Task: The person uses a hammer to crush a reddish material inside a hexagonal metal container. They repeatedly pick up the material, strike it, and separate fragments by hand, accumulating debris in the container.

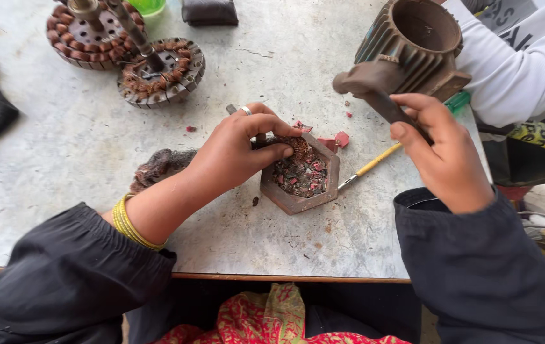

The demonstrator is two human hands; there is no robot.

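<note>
My left hand (240,153) grips a thin metal tool and a clump of copper wire (298,148) at the rim of a small rusty square stator block (301,175) lying on the table. Red insulation scraps fill the block's opening. A loose bundle of pulled copper wire (157,167) lies behind my left wrist. My right hand (441,150) is raised to the right of the block, shut on the handle of a rusty hammer (365,86) whose head hangs above the table.
Two round copper-wound stators (157,73) with shafts sit at the back left. A ribbed cast motor housing (412,44) stands at back right beside another person's white sleeve (521,64). A yellow-handled screwdriver (371,167) lies right of the block. Worn grey table (62,146); front edge near me.
</note>
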